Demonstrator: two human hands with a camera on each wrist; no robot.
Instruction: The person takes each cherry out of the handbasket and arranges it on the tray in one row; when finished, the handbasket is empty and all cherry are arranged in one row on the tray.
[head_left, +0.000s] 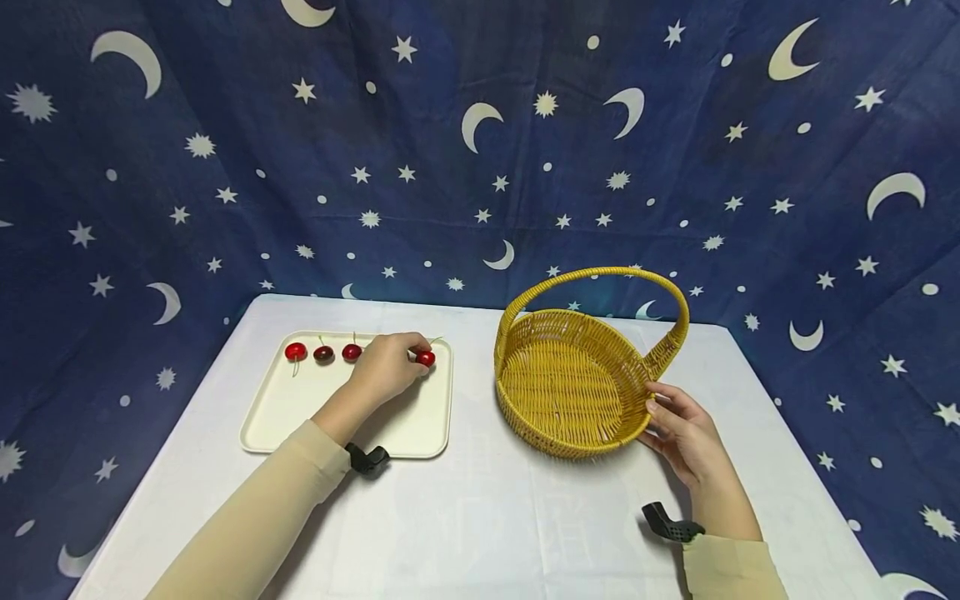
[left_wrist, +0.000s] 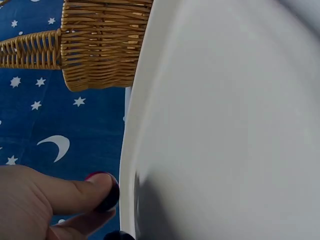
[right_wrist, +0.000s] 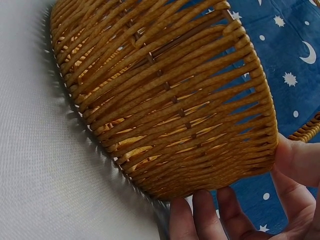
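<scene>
My left hand [head_left: 388, 364] is over the right part of a cream tray [head_left: 345, 425], pinching a red cherry [head_left: 425, 358] between thumb and fingertips. In the left wrist view, the pinched cherry [left_wrist: 111, 194] shows dark past the thumb, close to the tray's rim. Three more cherries sit along the tray's far side: a bright red one [head_left: 296, 352], a darker one [head_left: 324, 355] and another red one [head_left: 351, 352] near my wrist. My right hand [head_left: 688, 433] grips the right rim of a yellow-brown wicker basket [head_left: 562, 392], thumb at the rim and fingers against the outer wall.
The basket stands to the right of the tray, its tall arched handle [head_left: 600, 272] rising above it. Both are on a table with a white cloth [head_left: 465, 533]. A dark blue curtain [head_left: 420, 242] with moons and stars encloses the back and sides.
</scene>
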